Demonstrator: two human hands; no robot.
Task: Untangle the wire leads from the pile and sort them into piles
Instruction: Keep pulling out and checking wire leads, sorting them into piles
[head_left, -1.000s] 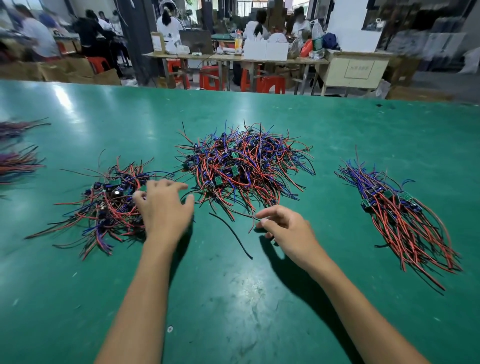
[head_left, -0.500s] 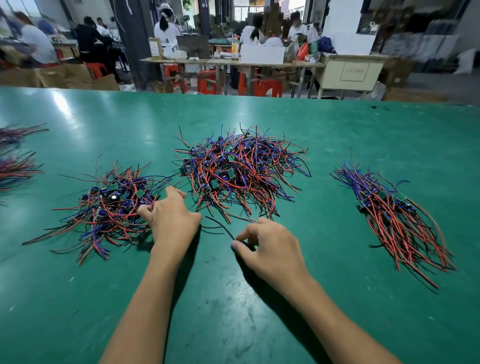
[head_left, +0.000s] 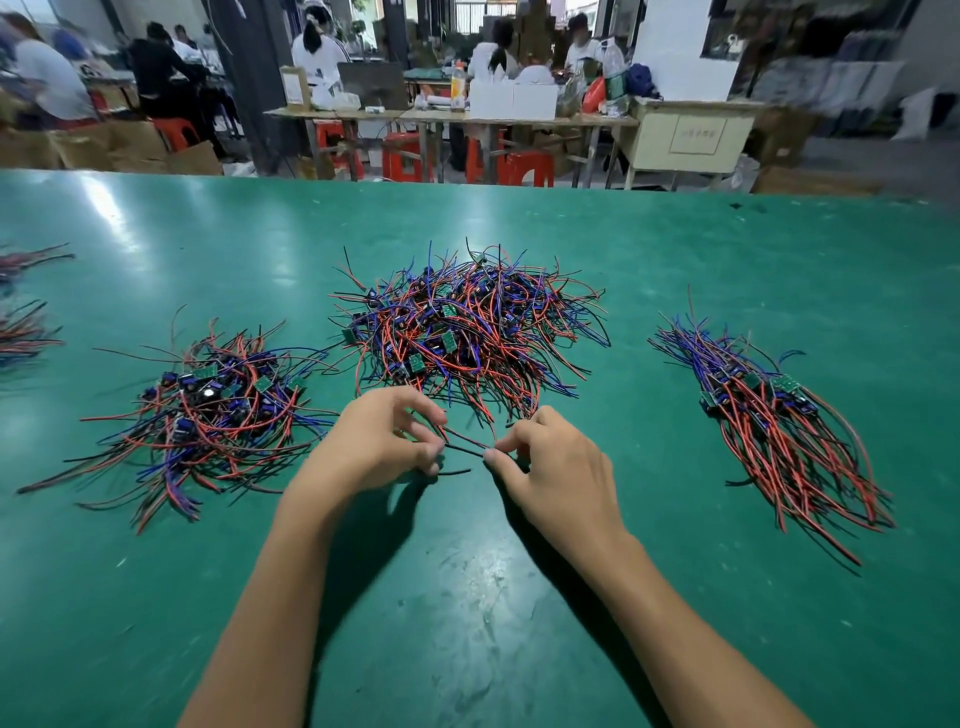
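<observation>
Since half a sec ago both hands have come together just below the middle pile, w/ a dark wire now stretched between them.

The green worktop carries three heaps in a row. Biggest is the tangled pile in the centre, red, blue & black leads w/ small green boards mixed in. Left pile is looser and splayed out; right pile lies combed in one direction, well apart from the rest. More bundles sit at the far left edge, blurred.

Left hand has thumb and fingers curled, pinching one end of the black wire. Right hand pinches the other end, fingers bent in.

Risk, as I see it: red leads from the tangled pile reach right down beside the fingers, so a pull could drag neighbours along & undo the sorting. A hard tug might also stress a board joint.
</observation>
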